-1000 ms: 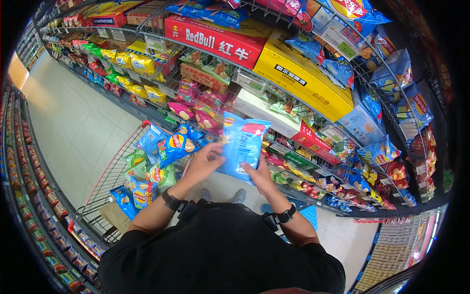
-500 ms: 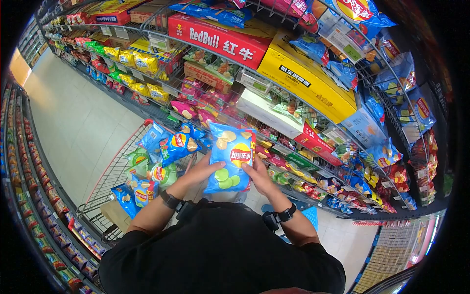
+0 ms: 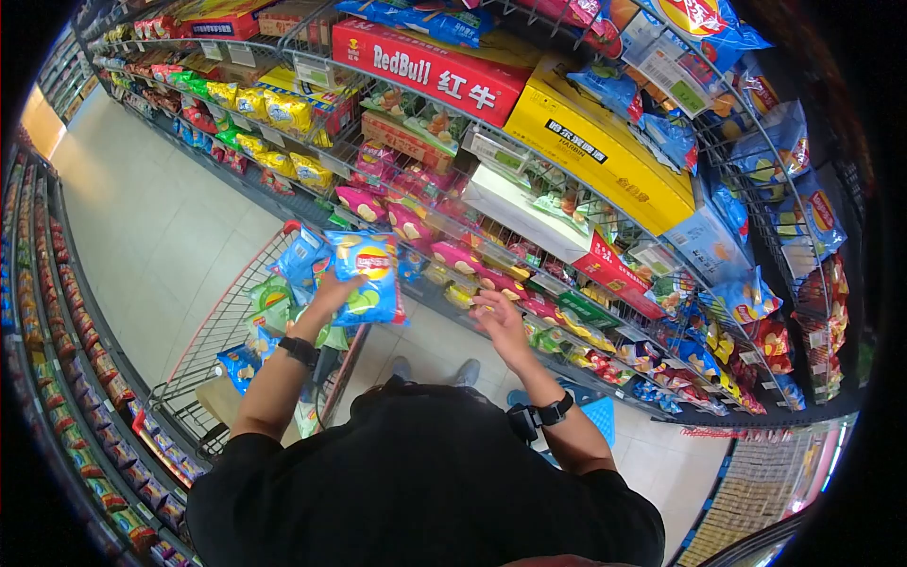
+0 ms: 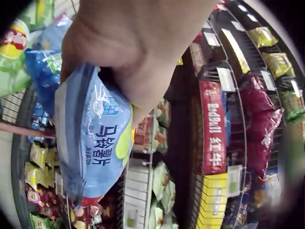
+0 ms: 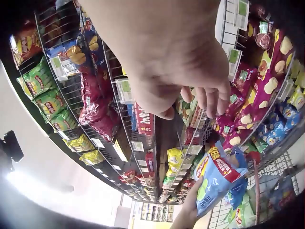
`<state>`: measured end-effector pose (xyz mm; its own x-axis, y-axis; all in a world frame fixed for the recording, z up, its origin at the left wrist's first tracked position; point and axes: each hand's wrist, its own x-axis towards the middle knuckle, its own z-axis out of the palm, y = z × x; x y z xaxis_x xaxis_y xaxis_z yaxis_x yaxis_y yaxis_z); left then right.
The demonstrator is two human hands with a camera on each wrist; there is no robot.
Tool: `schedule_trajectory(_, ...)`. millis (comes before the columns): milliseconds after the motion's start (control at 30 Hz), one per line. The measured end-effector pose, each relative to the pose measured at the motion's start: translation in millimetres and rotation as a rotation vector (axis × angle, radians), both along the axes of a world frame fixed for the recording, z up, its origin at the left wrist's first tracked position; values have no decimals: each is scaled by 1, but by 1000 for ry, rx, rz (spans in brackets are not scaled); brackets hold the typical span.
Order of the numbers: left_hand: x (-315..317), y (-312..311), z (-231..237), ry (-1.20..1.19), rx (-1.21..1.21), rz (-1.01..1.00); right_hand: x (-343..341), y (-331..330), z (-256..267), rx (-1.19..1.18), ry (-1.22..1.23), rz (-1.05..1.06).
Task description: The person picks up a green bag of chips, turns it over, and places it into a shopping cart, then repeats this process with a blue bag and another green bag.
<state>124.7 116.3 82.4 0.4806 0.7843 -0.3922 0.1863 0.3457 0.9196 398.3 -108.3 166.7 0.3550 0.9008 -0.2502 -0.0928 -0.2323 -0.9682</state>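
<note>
My left hand (image 3: 331, 295) grips a blue bag of potato chips (image 3: 372, 269) by its left side, over the near right part of the shopping cart (image 3: 215, 326). The bag's front faces up, with a yellow and red logo and green lime slices. From the left wrist view, the hand holds the bag (image 4: 102, 138) from above, and its fingertips are hidden. My right hand (image 3: 503, 326) is apart from the bag, in front of the lower shelf, with loosely bent fingers and nothing in them. Blue bags (image 3: 300, 255) and green bags (image 3: 269, 302) lie in the cart.
A shelf rack with wire fronts runs along the far side, holding a red RedBull box (image 3: 425, 76), a yellow beer box (image 3: 595, 142) and pink chip bags (image 3: 408, 222). Another stocked shelf (image 3: 66, 378) stands at the left. A blue stool-like object (image 3: 597, 420) is on the floor.
The chip bag was turned from its back to its front and held in both hands. Since then the right hand has let go, and the left hand has carried it left toward the cart.
</note>
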Motion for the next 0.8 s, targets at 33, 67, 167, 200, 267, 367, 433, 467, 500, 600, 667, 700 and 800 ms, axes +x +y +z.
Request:
schedule_trajectory(33, -8, 3, -11, -39, -55, 41, 2, -3, -3, 2, 20, 2)
schedule_trajectory(67, -17, 5, -22, -78, -108, 83, 3, -4, -6, 4, 41, 5)
schedule_trajectory(167, -23, -8, -10, -57, -200, 259, 2, -6, -4, -9, 31, 28)
schedule_trajectory(200, -26, -6, -24, -81, -215, 271, 1, -6, -4, -13, 41, 34)
schedule_trajectory(267, -32, 0, -44, -122, -208, 275, 0, -5, -4, -18, 58, 48)
schedule_trajectory(367, -39, 5, -48, -154, -170, 299, -2, -3, -3, -7, 56, 79)
schedule_trajectory(433, -43, 0, -20, -155, -177, 379, -2, -2, -1, 0, 65, 95)
schedule_trajectory(467, -47, -4, -4, -162, -173, 426, -3, -2, 0, 2, 73, 108)
schedule_trajectory(500, -58, 0, -12, -182, -153, 417, -3, -2, 0, -11, 67, 108)
schedule_trajectory(600, -103, 7, -29, -209, -100, 414, -3, -2, 0, -47, 53, 107)
schedule_trajectory(667, -129, -1, -32, -91, -75, 454, -4, 0, -2, -61, 68, 109)
schedule_trajectory(700, -140, -6, -32, -32, -64, 473, -5, 0, -3, -68, 75, 109)
schedule_trajectory(800, -174, -28, -75, 508, 331, 360, -9, 5, -4, -77, 73, 161)
